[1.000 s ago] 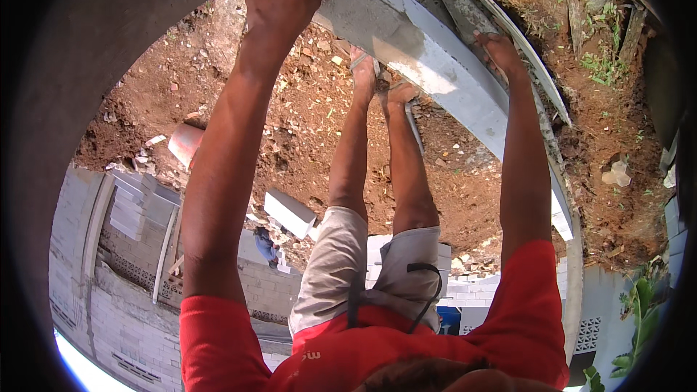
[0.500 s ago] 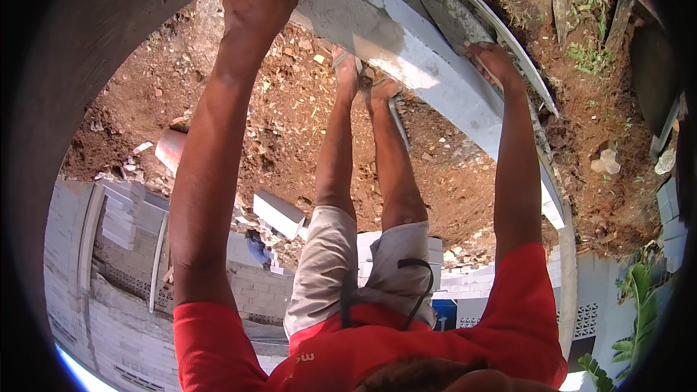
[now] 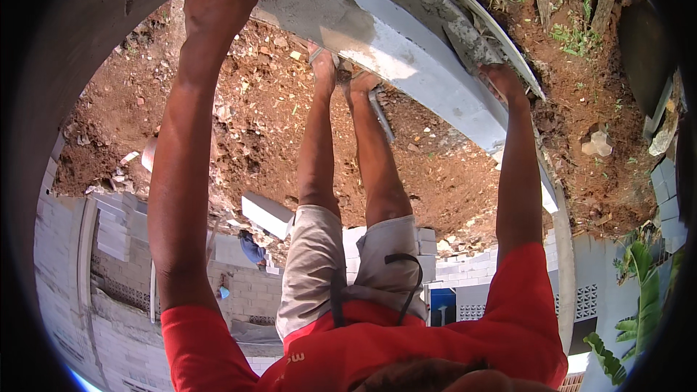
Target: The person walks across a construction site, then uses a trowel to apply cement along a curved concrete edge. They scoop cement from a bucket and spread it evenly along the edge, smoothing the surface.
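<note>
My left hand [image 3: 216,1] grips the top edge of a white block wall [image 3: 421,65] at upper left, fingers curled over it and thumb out, beside a patch of grey mortar [image 3: 301,11]. My right hand [image 3: 499,83] is farther right along the wall top, fingers curled at a narrow mortar-streaked channel [image 3: 450,18]; what exactly they hold is unclear. A thin curved pale strip [image 3: 519,54] runs along the far side. Below the wall, my sandalled feet [image 3: 323,65] show on rubbly red soil.
A grey concrete surface [image 3: 109,22] curves along the left. A loose white block [image 3: 265,214] lies on the soil [image 3: 261,138]. Behind are block walls [image 3: 109,261] and a partly hidden person in blue [image 3: 252,248]. At right are wood scraps [image 3: 602,7], stacked blocks [image 3: 666,196] and a plant [image 3: 639,297].
The view has shifted, with the wall and my left hand moving leftward in it. My right hand sits slightly lower in the picture, farther along the wall top.
</note>
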Available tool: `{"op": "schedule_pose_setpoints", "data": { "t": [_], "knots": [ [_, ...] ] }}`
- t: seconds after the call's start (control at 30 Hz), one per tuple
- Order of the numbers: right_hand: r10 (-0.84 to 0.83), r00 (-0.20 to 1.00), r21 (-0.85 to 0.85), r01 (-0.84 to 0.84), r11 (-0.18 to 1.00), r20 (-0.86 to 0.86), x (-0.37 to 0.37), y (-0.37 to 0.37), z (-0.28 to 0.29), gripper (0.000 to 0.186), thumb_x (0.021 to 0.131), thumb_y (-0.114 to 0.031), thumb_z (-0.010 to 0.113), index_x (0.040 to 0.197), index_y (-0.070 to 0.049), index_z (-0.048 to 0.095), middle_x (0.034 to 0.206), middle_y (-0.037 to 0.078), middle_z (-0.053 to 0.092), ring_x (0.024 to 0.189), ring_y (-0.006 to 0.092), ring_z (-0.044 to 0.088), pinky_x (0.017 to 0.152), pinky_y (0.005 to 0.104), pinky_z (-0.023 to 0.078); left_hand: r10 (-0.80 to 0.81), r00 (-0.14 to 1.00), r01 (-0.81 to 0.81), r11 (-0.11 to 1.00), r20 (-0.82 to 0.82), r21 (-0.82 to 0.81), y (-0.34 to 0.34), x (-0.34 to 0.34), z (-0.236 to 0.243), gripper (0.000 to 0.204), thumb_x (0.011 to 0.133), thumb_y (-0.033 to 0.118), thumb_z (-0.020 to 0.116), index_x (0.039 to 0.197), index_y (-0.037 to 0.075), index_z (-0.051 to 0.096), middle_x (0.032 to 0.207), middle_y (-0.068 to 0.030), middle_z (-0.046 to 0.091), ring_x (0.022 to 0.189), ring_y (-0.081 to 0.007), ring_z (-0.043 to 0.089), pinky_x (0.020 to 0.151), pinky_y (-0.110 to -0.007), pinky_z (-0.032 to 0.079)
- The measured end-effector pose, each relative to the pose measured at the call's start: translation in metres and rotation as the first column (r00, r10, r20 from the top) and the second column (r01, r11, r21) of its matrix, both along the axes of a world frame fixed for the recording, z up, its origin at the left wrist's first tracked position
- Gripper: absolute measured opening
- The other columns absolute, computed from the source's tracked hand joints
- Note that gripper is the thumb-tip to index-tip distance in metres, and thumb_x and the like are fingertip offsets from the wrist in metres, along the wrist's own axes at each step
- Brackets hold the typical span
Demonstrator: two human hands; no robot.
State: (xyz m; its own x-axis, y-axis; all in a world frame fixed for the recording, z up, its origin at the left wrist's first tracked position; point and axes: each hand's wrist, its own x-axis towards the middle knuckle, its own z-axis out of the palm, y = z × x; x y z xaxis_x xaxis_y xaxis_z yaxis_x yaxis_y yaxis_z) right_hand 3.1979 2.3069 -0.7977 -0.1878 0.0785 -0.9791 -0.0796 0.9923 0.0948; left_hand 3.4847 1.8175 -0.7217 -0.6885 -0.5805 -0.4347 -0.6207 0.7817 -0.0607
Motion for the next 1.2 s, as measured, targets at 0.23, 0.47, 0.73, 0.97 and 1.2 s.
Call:
{"op": "schedule_pose_setpoints", "data": {
  "t": [0.23,0.47,0.73,0.97,1.2],
  "knots": [
    [-0.081,0.980,0.292,0.133,0.947,-0.183,-0.011,0.114,0.023,0.042,0.094,-0.047,0.065,0.095,-0.005,0.072,0.060,0.005,0.053,0.049,0.0166,0.051,0.045,0.0357,0.039,0.031,0.999,-0.031,0.999,-0.009,0.024,-0.002,0.005,-0.004,0.081,0.077,0.062,0.080,0.123,-0.003,0.067,0.116,-0.0309,0.066,0.101,-0.0403,0.072,0.087,-0.047,0.060],
    [-0.097,0.994,0.196,0.104,0.975,-0.047,-0.013,0.034,0.006,0.043,0.092,-0.045,0.067,0.091,-0.002,0.071,0.057,0.007,0.053,0.046,0.0175,0.052,0.044,0.0350,0.039,-0.022,1.000,0.022,1.000,0.001,-0.023,-0.007,0.009,-0.005,0.081,0.077,0.064,0.079,0.114,-0.006,0.068,0.108,-0.0296,0.069,0.095,-0.0416,0.073,0.082,-0.046,0.061],
    [-0.232,0.885,0.201,0.333,0.921,-0.404,-0.013,0.108,0.088,0.040,0.096,-0.044,0.062,0.086,-0.005,0.064,0.060,0.001,0.049,0.045,0.0110,0.045,0.040,0.0289,0.033,0.020,0.985,-0.017,1.000,-0.169,0.015,-0.001,0.019,-0.018,0.059,0.063,0.043,0.089,0.091,-0.001,0.063,0.088,-0.0248,0.064,0.082,-0.0435,0.064,0.075,-0.051,0.051],
    [-0.754,0.570,-0.556,0.529,0.641,-0.327,0.040,-0.031,0.192,0.036,0.102,-0.042,0.058,0.102,-0.006,0.065,0.070,0.001,0.054,0.056,0.0108,0.049,0.051,0.0267,0.038,0.107,0.979,-0.108,0.994,0.171,-0.005,0.009,-0.019,-0.004,0.062,0.071,0.062,0.082,0.097,0.006,0.077,0.095,-0.0138,0.075,0.095,-0.0295,0.072,0.088,-0.040,0.054],
    [-0.903,0.401,-0.934,0.241,0.265,-0.152,0.055,-0.109,0.311,0.015,0.096,-0.011,0.058,0.105,0.000,0.063,0.071,0.003,0.056,0.060,0.0111,0.051,0.057,0.0263,0.040,0.353,0.911,-0.303,0.924,-0.212,0.233,0.047,0.051,0.064,0.051,0.086,0.039,0.074,0.121,0.002,0.071,0.143,-0.0233,0.056,0.127,-0.0362,0.059,0.109,-0.041,0.048]
  ]
}}
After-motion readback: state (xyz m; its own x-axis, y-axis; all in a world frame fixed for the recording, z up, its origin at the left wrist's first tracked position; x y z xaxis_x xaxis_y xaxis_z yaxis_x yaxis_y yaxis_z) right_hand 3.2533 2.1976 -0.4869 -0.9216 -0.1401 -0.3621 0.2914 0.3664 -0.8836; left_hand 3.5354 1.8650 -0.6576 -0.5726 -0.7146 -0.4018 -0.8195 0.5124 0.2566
